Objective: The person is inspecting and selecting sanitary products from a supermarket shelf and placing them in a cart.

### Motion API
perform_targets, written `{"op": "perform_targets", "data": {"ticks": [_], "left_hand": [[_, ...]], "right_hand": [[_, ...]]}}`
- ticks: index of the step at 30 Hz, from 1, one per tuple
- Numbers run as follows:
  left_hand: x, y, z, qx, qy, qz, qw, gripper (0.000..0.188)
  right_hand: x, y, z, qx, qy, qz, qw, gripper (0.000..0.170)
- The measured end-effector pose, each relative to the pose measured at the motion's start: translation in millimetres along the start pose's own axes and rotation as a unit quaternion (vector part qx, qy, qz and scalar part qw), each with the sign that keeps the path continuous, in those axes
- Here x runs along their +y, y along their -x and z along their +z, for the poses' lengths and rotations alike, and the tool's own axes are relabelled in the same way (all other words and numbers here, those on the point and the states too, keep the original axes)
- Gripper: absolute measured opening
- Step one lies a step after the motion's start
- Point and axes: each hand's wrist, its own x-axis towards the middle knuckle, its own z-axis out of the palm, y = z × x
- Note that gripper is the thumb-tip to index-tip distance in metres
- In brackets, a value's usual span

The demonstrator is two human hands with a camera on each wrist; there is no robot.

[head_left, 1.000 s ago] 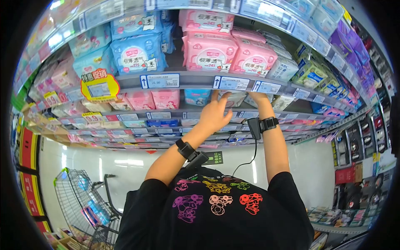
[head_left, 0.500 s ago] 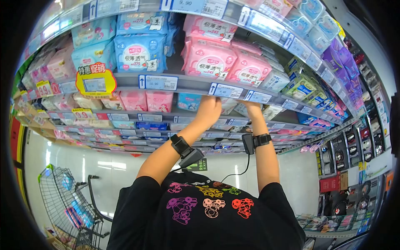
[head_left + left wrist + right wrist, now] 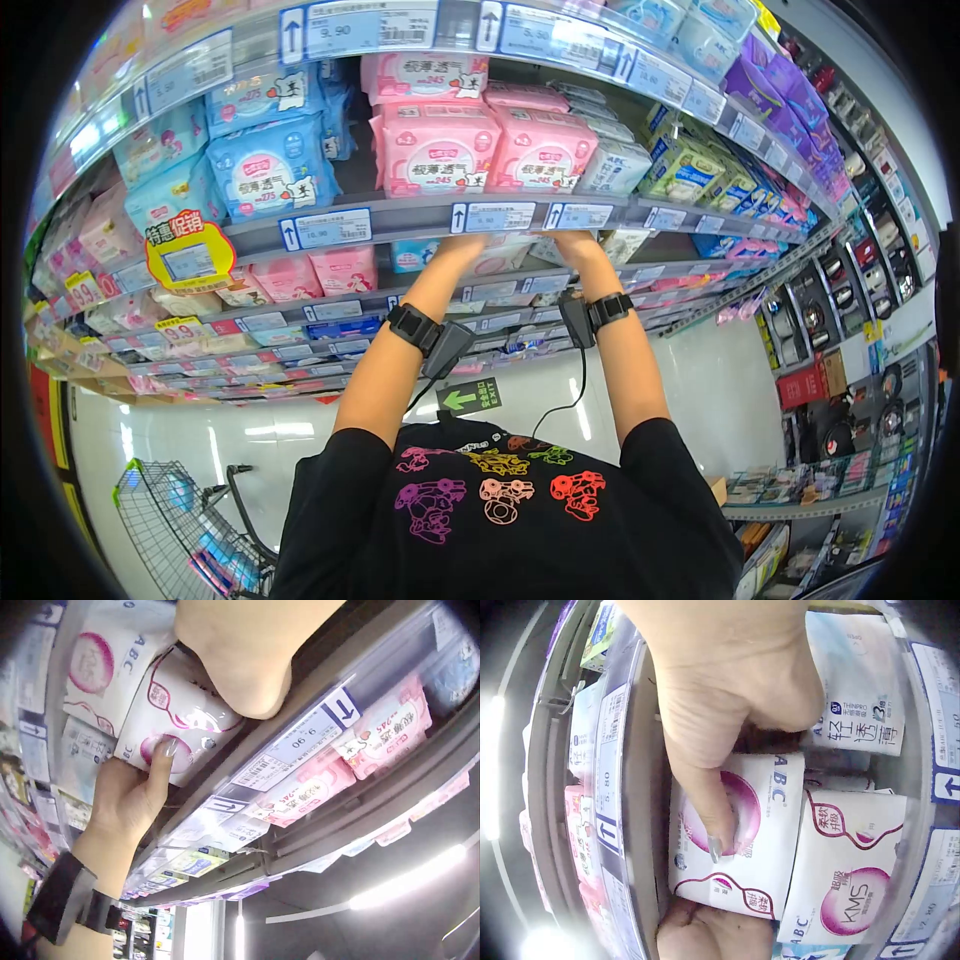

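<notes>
A white ABC pack with a magenta oval (image 3: 772, 817) lies on the lower shelf. My right hand (image 3: 712, 697) grips it, thumb across the oval in the right wrist view; its other fingers are hidden. Against the pack's opposite end is my left hand (image 3: 714, 934), also large at the top of the left wrist view (image 3: 244, 656), its fingers out of sight. From the head view, the left hand (image 3: 460, 250) and right hand (image 3: 576, 248) reach under the shelf edge.
A second white pack (image 3: 844, 862) sits beside the gripped one. The shelf edge with price labels (image 3: 350, 228) runs above both hands; pink packs (image 3: 440, 150) and blue packs (image 3: 265, 170) stand over it. A wire cart (image 3: 165, 520) is on the floor at lower left.
Both hands have moved farther in under the shelf edge. The left hand's fingers, seen spread earlier, are now out of the head view. The head view has shifted.
</notes>
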Motion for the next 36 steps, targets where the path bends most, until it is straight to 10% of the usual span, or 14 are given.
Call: {"op": "perform_targets", "data": {"ticks": [24,31,36], "left_hand": [[-9.7,2.2,12.5,0.046,-0.07,-0.013,0.996,0.033],[-26.0,-4.7,18.8,0.073,0.011,0.034,0.997,0.031],[-15.6,-12.9,18.4,0.157,0.037,0.049,0.986,0.039]], "right_hand": [[-11.1,-1.6,8.2,-0.02,0.086,-0.009,0.996,0.055],[-16.9,-4.8,34.7,0.075,0.478,-0.205,0.851,0.051],[-11.7,-15.6,32.7,0.087,0.511,-0.169,0.838,0.039]]}}
